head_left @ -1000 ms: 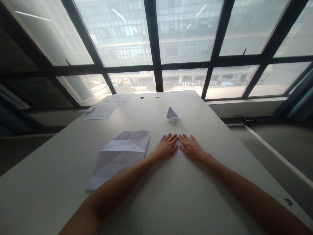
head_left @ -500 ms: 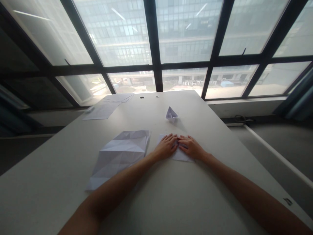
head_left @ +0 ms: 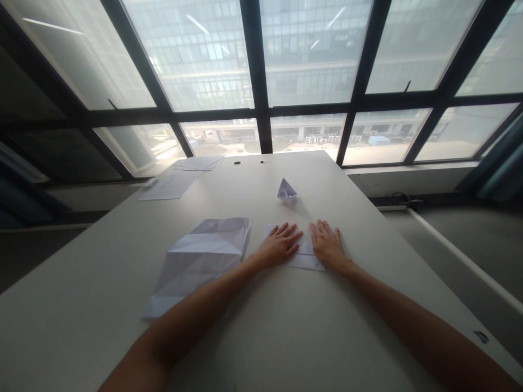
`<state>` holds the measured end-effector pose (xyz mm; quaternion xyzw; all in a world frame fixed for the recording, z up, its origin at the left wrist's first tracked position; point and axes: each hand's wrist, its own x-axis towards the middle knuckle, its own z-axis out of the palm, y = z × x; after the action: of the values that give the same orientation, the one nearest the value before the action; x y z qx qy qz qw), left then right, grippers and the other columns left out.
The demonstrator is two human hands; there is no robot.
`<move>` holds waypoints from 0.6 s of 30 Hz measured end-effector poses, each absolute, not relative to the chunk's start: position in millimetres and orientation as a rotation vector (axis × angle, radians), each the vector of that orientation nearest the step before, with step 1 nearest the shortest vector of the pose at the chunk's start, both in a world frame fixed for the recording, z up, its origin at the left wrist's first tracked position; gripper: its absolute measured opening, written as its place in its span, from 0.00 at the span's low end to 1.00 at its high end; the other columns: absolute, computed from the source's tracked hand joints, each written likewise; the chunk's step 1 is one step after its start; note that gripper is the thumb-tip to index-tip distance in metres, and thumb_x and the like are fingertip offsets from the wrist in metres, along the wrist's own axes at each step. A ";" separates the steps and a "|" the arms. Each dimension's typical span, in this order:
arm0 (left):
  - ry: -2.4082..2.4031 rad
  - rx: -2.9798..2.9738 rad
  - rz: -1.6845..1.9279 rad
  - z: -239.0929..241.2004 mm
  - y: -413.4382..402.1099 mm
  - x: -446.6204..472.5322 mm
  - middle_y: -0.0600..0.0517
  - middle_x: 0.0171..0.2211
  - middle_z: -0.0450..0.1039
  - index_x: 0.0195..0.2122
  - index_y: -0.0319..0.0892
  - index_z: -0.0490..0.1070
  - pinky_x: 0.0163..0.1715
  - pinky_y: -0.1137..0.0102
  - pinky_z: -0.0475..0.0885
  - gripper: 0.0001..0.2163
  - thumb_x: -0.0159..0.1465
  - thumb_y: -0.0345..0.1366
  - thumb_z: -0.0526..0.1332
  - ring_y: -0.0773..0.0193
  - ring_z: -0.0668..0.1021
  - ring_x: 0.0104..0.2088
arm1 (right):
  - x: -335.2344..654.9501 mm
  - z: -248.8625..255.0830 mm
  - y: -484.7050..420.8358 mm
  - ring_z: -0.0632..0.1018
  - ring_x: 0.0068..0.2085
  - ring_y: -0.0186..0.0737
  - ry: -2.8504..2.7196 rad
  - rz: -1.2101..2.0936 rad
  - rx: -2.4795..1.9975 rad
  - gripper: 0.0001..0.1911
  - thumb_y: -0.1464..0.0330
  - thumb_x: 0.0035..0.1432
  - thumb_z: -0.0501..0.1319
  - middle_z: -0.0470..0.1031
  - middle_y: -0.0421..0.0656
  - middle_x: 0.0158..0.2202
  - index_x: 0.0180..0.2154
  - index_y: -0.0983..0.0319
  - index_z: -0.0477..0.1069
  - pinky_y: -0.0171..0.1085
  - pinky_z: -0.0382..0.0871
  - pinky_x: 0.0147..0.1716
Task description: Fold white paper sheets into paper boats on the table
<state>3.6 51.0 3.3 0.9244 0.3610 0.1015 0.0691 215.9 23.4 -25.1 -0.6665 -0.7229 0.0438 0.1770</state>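
Observation:
A small folded white paper [head_left: 304,256] lies flat on the white table [head_left: 286,326] in front of me. My left hand [head_left: 280,246] rests on its left part, fingers stretched out and spread. My right hand [head_left: 327,245] lies flat at its right edge, fingers straight and pointing away from me. Neither hand grips anything. A finished paper boat [head_left: 286,191] stands further back on the table, out of reach of both hands.
A large creased, unfolded sheet [head_left: 200,260] lies left of my left arm. Several flat sheets [head_left: 180,179] sit at the table's far left corner. Two round holes [head_left: 237,162] mark the far edge. The table's right edge drops to the floor. Big windows stand behind.
My right hand slid right, off the middle of the folded paper to its right edge, and its fingers straightened. My left hand stayed put on the paper.

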 end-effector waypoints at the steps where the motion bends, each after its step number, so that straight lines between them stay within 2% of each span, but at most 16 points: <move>1: 1.085 2.785 0.305 3.4 50.9 3.6 0.52 0.70 0.49 0.66 0.55 0.56 0.65 0.52 0.49 0.23 0.72 0.48 0.47 0.53 0.52 0.69 | 217.1 -25.2 24.1 0.53 0.69 0.56 -2.028 0.121 -1.887 0.27 0.68 0.67 0.43 0.53 0.56 0.68 0.65 0.63 0.57 0.66 0.40 0.62; 4: 1.100 2.783 0.312 3.7 50.4 3.8 0.51 0.70 0.49 0.67 0.53 0.56 0.66 0.52 0.49 0.23 0.72 0.48 0.47 0.53 0.52 0.69 | 219.1 -22.7 26.4 0.53 0.69 0.55 -2.021 0.127 -1.865 0.27 0.68 0.67 0.44 0.53 0.57 0.68 0.65 0.65 0.57 0.64 0.41 0.63; 10: 1.119 2.770 0.329 2.0 50.1 5.0 0.48 0.69 0.50 0.68 0.47 0.52 0.66 0.54 0.49 0.25 0.72 0.47 0.45 0.55 0.52 0.69 | 213.3 -11.3 23.9 0.51 0.70 0.45 -2.293 0.168 -1.501 0.29 0.64 0.66 0.50 0.52 0.50 0.69 0.66 0.62 0.56 0.51 0.43 0.66; 13: 1.133 2.758 0.353 -0.7 51.2 5.4 0.49 0.69 0.51 0.69 0.46 0.51 0.66 0.55 0.49 0.24 0.73 0.44 0.44 0.56 0.53 0.69 | 210.3 -10.3 21.7 0.52 0.69 0.44 -2.362 0.203 -1.444 0.30 0.64 0.66 0.50 0.52 0.49 0.69 0.67 0.61 0.52 0.52 0.42 0.66; 18: 1.153 2.751 0.345 -0.6 51.5 5.4 0.50 0.69 0.51 0.68 0.45 0.53 0.66 0.55 0.49 0.24 0.73 0.43 0.44 0.55 0.54 0.69 | 210.3 -15.8 23.7 0.55 0.69 0.49 -2.271 0.162 -1.659 0.26 0.67 0.67 0.46 0.54 0.52 0.68 0.65 0.62 0.58 0.58 0.43 0.65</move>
<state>5.4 51.5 -0.6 0.9140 0.3829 0.1146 0.0693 210.3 23.7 -15.8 -0.5811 -0.7955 0.0569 0.1618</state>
